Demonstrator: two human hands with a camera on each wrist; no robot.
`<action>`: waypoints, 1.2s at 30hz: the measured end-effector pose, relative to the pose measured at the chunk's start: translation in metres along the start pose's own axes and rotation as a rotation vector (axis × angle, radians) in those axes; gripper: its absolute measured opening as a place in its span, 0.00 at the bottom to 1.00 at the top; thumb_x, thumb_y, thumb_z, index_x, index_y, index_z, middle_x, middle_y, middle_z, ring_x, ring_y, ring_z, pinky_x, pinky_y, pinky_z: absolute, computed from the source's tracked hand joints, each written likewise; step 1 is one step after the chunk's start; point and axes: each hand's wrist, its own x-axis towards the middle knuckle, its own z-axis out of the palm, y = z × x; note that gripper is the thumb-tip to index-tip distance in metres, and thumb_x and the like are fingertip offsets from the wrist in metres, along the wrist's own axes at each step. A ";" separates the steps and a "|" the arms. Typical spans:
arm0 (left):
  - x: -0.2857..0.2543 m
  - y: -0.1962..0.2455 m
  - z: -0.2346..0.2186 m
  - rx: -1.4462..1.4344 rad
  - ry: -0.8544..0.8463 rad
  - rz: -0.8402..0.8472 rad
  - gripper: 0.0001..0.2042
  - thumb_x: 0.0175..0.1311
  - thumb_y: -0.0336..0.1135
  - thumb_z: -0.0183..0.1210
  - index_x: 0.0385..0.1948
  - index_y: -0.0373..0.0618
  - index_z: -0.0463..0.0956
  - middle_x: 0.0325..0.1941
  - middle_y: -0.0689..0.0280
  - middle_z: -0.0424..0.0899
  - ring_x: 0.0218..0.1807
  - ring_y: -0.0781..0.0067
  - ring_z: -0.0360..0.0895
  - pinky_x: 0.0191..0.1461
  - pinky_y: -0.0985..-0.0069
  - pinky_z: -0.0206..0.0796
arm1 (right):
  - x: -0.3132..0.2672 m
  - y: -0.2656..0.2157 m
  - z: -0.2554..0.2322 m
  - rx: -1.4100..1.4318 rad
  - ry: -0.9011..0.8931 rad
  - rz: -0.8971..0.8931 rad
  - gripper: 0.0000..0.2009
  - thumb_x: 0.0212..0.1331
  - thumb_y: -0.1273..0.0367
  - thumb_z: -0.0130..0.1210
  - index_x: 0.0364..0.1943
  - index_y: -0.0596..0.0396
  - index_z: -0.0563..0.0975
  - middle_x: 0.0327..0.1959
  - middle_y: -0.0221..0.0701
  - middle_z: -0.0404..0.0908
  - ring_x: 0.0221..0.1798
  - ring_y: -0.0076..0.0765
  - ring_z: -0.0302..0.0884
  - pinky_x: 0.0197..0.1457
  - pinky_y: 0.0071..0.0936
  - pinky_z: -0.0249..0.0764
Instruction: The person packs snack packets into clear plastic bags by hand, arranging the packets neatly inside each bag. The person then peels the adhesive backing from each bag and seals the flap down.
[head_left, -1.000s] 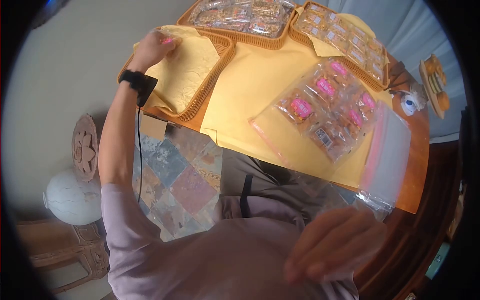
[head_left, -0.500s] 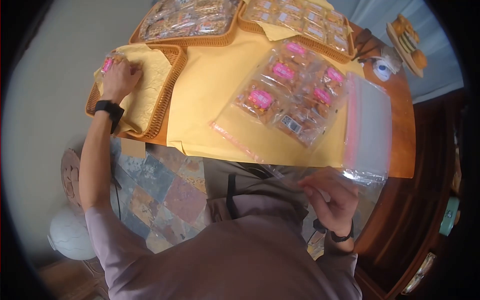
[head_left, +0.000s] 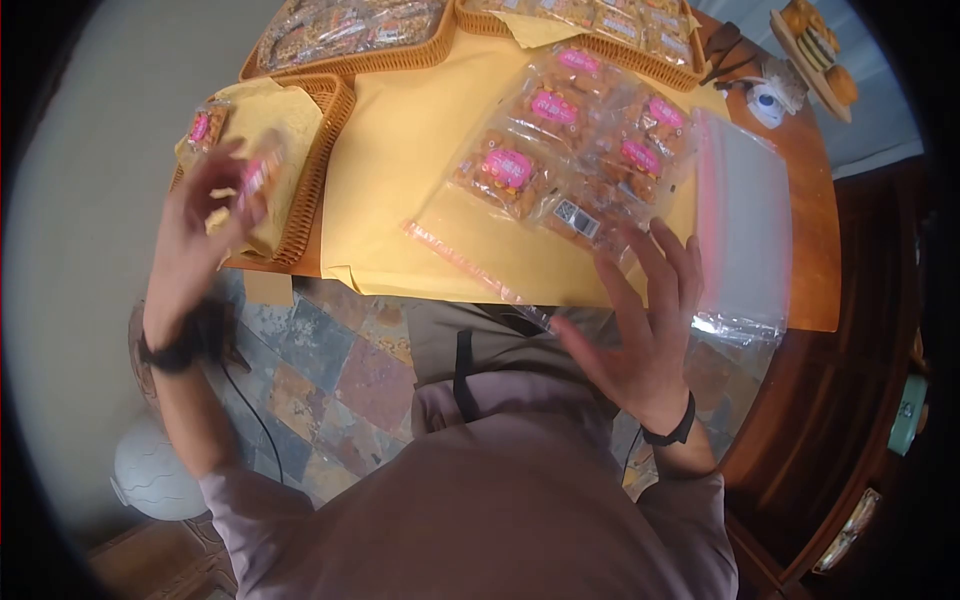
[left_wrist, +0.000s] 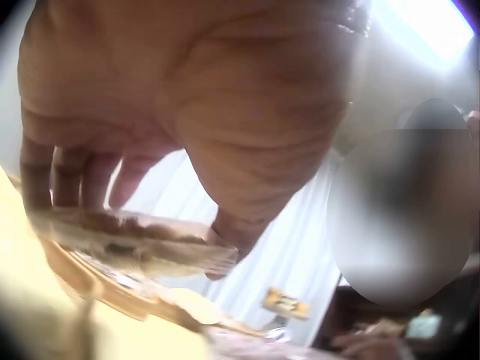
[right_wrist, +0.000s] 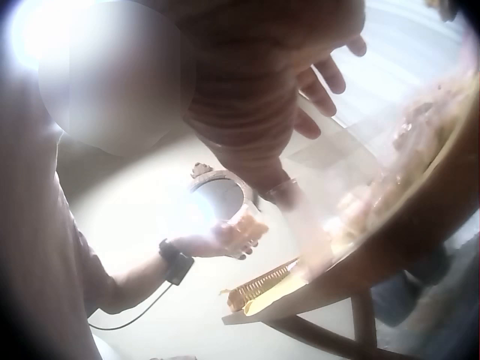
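Note:
My left hand (head_left: 195, 225) pinches a small clear-wrapped snack packet (head_left: 262, 180) with a pink label, over the near part of the paper-lined wicker basket (head_left: 325, 170). In the left wrist view the packet (left_wrist: 135, 244) spans from thumb to fingers. Another pink-labelled snack packet (head_left: 205, 128) lies at the basket's back left corner. My right hand (head_left: 645, 335) hovers with fingers spread at the near side of a large clear bag (head_left: 450, 215), which holds several of these packets. In the right wrist view, my right thumb (right_wrist: 281, 195) overlaps the bag's clear film.
A stack of flat clear bags (head_left: 745, 220) lies at the table's right. Two wicker baskets full of wrapped snacks stand at the back, the left one (head_left: 345, 65) beside the right one (head_left: 650, 68). Scissors (head_left: 730, 50) and a white roll (head_left: 767, 103) lie back right.
My left hand has drawn back from the basket's far left with one packet, while another packet lies there. My right hand has risen from my lap to the large bag's near side, fingers spreading.

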 end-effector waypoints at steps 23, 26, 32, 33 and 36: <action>-0.011 0.077 0.238 0.454 -0.151 0.950 0.27 0.62 0.28 0.59 0.66 0.38 0.71 0.78 0.47 0.60 0.80 0.41 0.55 0.79 0.47 0.57 | 0.000 0.003 0.014 0.014 0.285 0.053 0.11 0.43 0.78 0.67 0.33 0.53 0.82 0.59 0.41 0.80 0.68 0.58 0.72 0.71 0.65 0.63; -0.001 0.073 0.251 0.358 -0.137 0.863 0.26 0.61 0.29 0.59 0.64 0.38 0.72 0.78 0.49 0.60 0.81 0.41 0.54 0.80 0.44 0.54 | -0.003 0.001 0.017 0.059 0.280 0.055 0.11 0.42 0.78 0.67 0.32 0.54 0.82 0.59 0.41 0.80 0.67 0.58 0.73 0.70 0.66 0.65; 0.008 0.079 0.253 0.196 -0.237 0.923 0.27 0.60 0.29 0.60 0.65 0.38 0.72 0.79 0.51 0.60 0.81 0.41 0.52 0.81 0.44 0.50 | -0.002 0.001 0.025 0.116 0.260 0.027 0.09 0.44 0.81 0.65 0.31 0.57 0.81 0.57 0.41 0.81 0.67 0.57 0.74 0.70 0.61 0.68; 0.007 0.078 0.253 0.194 -0.240 0.925 0.27 0.60 0.29 0.60 0.65 0.38 0.72 0.79 0.51 0.60 0.81 0.41 0.52 0.81 0.44 0.50 | -0.001 0.001 0.026 0.168 0.279 0.007 0.09 0.44 0.81 0.65 0.31 0.59 0.81 0.56 0.41 0.82 0.66 0.58 0.74 0.68 0.58 0.71; 0.007 0.079 0.253 0.170 -0.307 0.933 0.26 0.63 0.33 0.55 0.66 0.38 0.73 0.80 0.49 0.57 0.83 0.43 0.49 0.80 0.41 0.48 | -0.001 0.003 0.028 0.247 0.290 -0.016 0.10 0.43 0.83 0.65 0.31 0.60 0.81 0.54 0.41 0.83 0.65 0.58 0.75 0.65 0.52 0.75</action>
